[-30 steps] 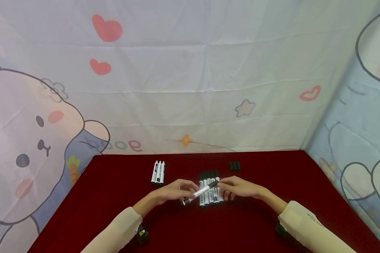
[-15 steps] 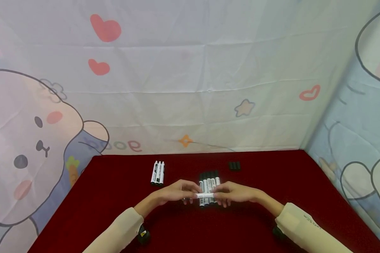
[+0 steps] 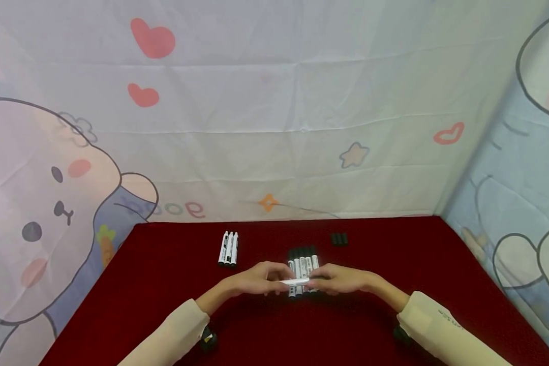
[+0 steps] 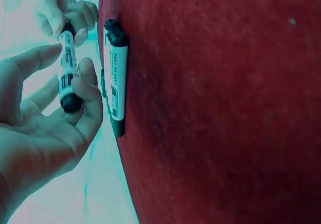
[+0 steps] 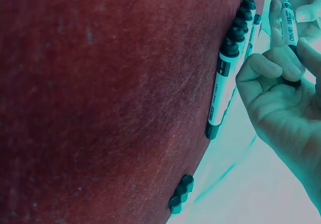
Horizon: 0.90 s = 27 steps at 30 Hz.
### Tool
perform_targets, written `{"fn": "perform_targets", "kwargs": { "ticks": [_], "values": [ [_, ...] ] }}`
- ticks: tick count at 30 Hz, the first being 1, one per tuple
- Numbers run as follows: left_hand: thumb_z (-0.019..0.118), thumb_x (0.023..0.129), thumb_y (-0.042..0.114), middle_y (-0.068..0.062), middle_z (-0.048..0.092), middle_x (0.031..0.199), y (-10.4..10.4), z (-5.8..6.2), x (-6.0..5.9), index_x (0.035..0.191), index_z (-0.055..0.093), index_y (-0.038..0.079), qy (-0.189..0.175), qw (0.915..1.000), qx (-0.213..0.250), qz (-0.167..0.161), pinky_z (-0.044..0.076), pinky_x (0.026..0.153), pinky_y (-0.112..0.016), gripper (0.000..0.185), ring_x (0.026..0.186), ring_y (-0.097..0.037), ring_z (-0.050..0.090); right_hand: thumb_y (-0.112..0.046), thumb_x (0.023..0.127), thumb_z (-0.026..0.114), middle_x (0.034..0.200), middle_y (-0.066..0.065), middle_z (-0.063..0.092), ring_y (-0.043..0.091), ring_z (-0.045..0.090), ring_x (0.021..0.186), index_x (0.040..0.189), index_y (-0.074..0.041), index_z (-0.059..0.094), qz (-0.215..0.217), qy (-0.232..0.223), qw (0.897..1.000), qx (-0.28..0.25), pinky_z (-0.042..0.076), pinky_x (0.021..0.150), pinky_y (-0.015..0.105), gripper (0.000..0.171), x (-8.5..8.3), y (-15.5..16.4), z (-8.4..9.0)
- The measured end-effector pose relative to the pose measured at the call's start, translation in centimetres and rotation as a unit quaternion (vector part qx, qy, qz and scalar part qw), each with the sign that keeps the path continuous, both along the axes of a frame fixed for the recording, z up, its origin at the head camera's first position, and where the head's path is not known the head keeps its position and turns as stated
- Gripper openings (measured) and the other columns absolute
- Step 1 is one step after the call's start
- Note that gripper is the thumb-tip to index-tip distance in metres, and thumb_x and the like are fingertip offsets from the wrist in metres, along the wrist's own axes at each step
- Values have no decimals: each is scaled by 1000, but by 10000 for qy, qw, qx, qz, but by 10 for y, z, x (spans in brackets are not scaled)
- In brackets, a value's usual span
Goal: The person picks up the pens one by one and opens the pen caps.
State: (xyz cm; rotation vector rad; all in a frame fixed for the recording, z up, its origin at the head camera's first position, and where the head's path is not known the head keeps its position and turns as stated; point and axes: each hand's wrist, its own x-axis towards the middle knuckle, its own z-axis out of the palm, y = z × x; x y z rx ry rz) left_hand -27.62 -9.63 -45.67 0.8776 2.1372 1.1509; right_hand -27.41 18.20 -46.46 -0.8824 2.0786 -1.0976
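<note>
Marker in white with black print lies level between both hands just above the red bench, a little toward six o'clock from the bench's middle. The left hand pinches its barrel: in the left wrist view the thumb and curled fingers close round the marker's black end, so that grip is clenched on the marker. The right hand takes the other end; in the right wrist view its curled fingers wrap the marker's dark cap end, that grip likewise clenched on it.

Directly under the hands, a row of capped markers lies side by side on the bench, caps pointing to twelve o'clock; the held marker crosses over their near ends. Whether it touches them cannot be told. Toward ten o'clock from the hands, well apart, three white markers lie together, without black caps at their far ends. Toward one o'clock, near the far edge, three loose black caps sit close together. Cream sleeves cover both forearms. A cartoon-printed cloth hangs behind the bench.
</note>
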Motion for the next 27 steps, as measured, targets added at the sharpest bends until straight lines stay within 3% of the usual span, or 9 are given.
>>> {"fn": "perform_targets", "kwargs": {
  "ticks": [6, 13, 17, 23, 27],
  "values": [
    [64, 100, 15, -2, 68, 94, 8, -1, 0, 123, 69, 7, 505, 9987, -46, -104, 50, 64, -19, 25, 73, -8, 60, -26, 110, 47, 68, -7, 42, 4, 34, 56, 109, 4, 64, 56, 88, 9999, -40, 32, 52, 17, 35, -2, -5, 1],
    [63, 102, 20, -9, 75, 113, 10, -3, 0, 125, 71, 6, 1261, 9919, 67, -128, 49, 83, -17, 28, 91, -1, 56, -24, 111, 44, 63, -9, 41, 1, 35, 53, 101, 4, 63, -17, 656, 9978, -93, 32, 50, 17, 36, -2, -5, 0],
    [60, 104, 19, -15, 75, 113, 10, -4, 0, 127, 70, 3, 1530, 9876, 315, -160, 51, 82, -17, 30, 88, -1, 57, -26, 112, 41, 61, -10, 39, 0, 34, 52, 101, 1, 64, -139, 1123, 9935, -138, 32, 51, 17, 38, 0, -2, -1],
    [57, 106, 19, -17, 75, 115, 7, -4, 0, 126, 71, 3, 1546, 9864, 527, -181, 54, 82, -17, 29, 90, 0, 59, -26, 112, 40, 69, -11, 42, -2, 38, 58, 103, -2, 65, -182, 1639, 9860, -262, 37, 56, 17, 36, 4, -1, -2],
    [55, 107, 19, -19, 73, 119, 6, -4, 1, 128, 70, 3, 1314, 9895, 541, -282, 54, 85, -17, 30, 94, -7, 61, -21, 112, 40, 69, -11, 42, -2, 39, 58, 99, -1, 63, -130, 1669, 9851, -389, 38, 56, 17, 34, 9, -1, -3]
  ]
}}
